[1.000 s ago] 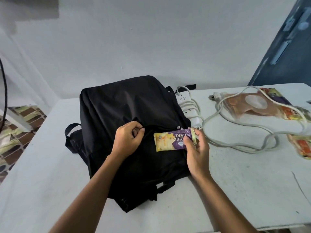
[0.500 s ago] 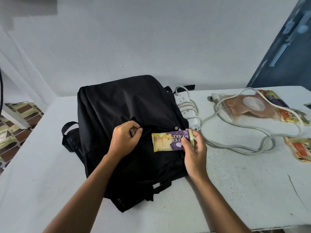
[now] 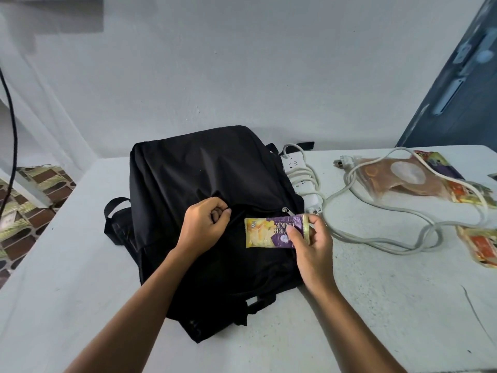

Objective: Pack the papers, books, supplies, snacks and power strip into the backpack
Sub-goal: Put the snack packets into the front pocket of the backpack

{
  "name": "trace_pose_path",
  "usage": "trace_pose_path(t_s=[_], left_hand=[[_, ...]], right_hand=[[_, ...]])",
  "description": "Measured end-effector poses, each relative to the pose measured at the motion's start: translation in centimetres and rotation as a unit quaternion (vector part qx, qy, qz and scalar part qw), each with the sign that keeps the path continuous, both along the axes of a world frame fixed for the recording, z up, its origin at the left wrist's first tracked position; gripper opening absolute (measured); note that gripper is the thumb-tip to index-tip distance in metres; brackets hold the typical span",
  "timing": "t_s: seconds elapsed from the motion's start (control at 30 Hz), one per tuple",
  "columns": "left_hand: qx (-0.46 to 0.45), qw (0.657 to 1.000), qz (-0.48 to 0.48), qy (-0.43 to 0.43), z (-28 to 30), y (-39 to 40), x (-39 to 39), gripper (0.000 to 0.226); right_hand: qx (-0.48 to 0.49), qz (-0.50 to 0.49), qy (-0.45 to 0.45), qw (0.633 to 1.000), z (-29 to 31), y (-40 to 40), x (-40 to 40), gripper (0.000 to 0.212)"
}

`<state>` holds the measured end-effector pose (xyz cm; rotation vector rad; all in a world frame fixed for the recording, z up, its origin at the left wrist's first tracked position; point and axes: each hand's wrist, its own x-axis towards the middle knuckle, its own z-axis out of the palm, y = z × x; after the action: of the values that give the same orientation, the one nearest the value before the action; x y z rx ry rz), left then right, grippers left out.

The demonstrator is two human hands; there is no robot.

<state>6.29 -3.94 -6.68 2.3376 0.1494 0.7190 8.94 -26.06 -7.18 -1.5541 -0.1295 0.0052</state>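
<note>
A black backpack (image 3: 193, 179) lies flat on the white table (image 3: 376, 305). My left hand (image 3: 204, 227) pinches the fabric at the edge of its front pocket, lifting it. My right hand (image 3: 312, 246) holds a purple and yellow layer-cake snack pack (image 3: 266, 232) by its right end, just over the pocket opening beside the zipper pull (image 3: 284, 210). A white power strip (image 3: 301, 181) with its looped cable (image 3: 376, 211) lies right of the backpack. Further right lie a clear brown snack bag (image 3: 398, 179) and more snack packs (image 3: 481, 243).
A pale wall stands behind the table and a dark blue door (image 3: 457, 98) at the far right. Tiled floor (image 3: 24, 200) shows past the table's left edge. A black cable (image 3: 10, 125) hangs at the far left.
The snack pack and both hands have stayed almost where they were over the pocket; the view has shifted slightly.
</note>
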Motion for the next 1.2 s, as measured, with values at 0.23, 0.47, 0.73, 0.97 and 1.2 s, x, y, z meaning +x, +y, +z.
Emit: trace_pose_path(t_s=[0.23,0.47,0.73,0.97,1.2], left_hand=[[-0.062,0.995,-0.027,0.074,1.6,0.4,0.3,0.019],[-0.010,0.990,-0.112,0.086,9.4,1.1,0.2,0.019],[-0.002,0.996,-0.085,0.014,15.5,1.2,0.6,0.023],[-0.030,0.999,-0.035,-0.019,16.6,0.6,0.0,0.023],[-0.071,0.996,-0.051,-0.010,15.4,1.0,-0.7,0.019]], right_hand=[[-0.263,0.164,-0.044,0.950,4.0,-0.5,1.3,0.021],[0.075,0.328,0.267,0.903,9.0,1.0,-0.7,0.024],[-0.093,0.192,-0.074,0.974,9.5,8.1,-0.8,0.035],[-0.552,0.261,-0.260,0.748,8.7,14.9,3.7,0.045],[-0.571,0.274,-0.287,0.718,7.1,15.0,4.9,0.040]])
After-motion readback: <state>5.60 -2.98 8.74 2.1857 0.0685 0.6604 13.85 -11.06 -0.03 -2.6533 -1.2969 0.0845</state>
